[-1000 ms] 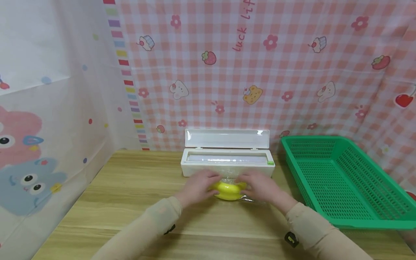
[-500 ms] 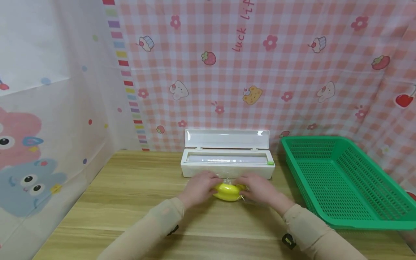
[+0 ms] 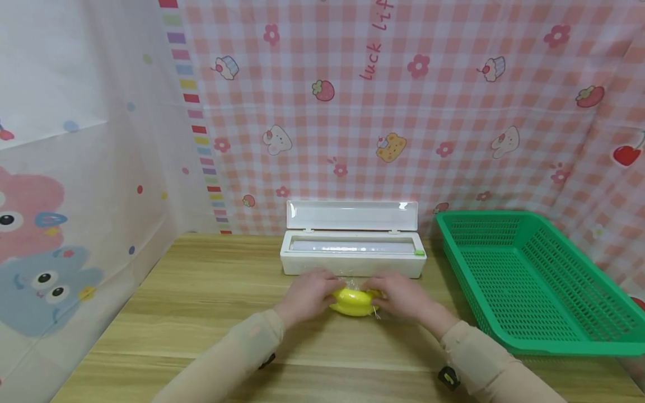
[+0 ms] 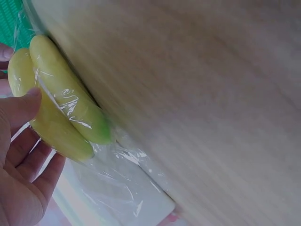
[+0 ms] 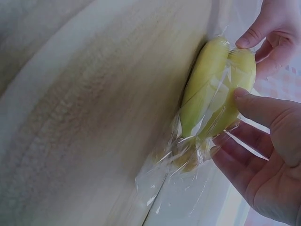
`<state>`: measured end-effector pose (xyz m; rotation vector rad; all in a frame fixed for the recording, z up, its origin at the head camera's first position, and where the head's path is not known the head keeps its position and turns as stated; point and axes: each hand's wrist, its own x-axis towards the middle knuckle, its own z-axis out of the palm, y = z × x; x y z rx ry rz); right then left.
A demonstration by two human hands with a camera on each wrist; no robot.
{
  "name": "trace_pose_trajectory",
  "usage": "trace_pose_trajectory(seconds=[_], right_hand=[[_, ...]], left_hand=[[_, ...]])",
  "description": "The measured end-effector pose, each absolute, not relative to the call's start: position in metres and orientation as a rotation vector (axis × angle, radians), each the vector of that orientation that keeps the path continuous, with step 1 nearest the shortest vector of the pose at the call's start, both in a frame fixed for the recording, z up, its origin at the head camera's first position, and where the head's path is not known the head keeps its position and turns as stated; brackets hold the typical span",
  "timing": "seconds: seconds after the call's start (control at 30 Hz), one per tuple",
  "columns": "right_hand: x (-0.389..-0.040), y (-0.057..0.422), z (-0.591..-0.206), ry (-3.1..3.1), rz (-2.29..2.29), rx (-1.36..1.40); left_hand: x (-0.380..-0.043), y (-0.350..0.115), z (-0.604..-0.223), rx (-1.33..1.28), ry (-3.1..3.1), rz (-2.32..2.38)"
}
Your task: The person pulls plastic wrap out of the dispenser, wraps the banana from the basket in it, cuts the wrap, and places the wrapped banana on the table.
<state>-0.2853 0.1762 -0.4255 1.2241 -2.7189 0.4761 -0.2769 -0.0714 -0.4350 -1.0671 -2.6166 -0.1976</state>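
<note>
Two or more yellow toy-like bananas (image 3: pixel 353 303), joined side by side, lie low over the table between both hands. Clear cling film (image 5: pixel 204 117) covers them, and a loose crinkled flap of film (image 4: pixel 124 181) trails past their end in the left wrist view. My left hand (image 3: pixel 309 294) holds the bananas' left end, thumb on top and fingers at the far side. At the right end my right hand (image 3: pixel 403 295) grips them, its thumb (image 5: pixel 254 106) pressed on the wrapped skin and its fingers behind.
Right behind the hands stands a white cling film dispenser (image 3: pixel 353 265), its lid (image 3: pixel 353 215) raised and a roll inside. A green perforated basket (image 3: pixel 569 346) sits to the right on the wooden table (image 3: pixel 201 291). Patterned cloth (image 3: pixel 327 123) hangs behind.
Both hands have drawn the bananas slightly toward the person, away from the dispenser. The film by the right end has shifted, and its shiny flap there now shows smaller.
</note>
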Motion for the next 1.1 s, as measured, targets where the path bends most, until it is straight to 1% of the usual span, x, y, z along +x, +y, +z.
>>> trace_pose_trajectory(seconds=[0.73,0.9,1.1], right_hand=[[-0.274,0.176,-0.426,-2.697,0.449,1.285],[-0.272,0.18,-0.422,-2.721,0.529,1.278],[-0.272,0.189,-0.412,-2.725,0.622,1.199]], left_hand=[[-0.263,-0.077,-0.439,-1.121,-2.607,-0.209],[-0.26,-0.08,-0.434,-1.147,-2.613,-0.247],[-0.261,-0.089,-0.422,-1.16,-2.604,-0.35]])
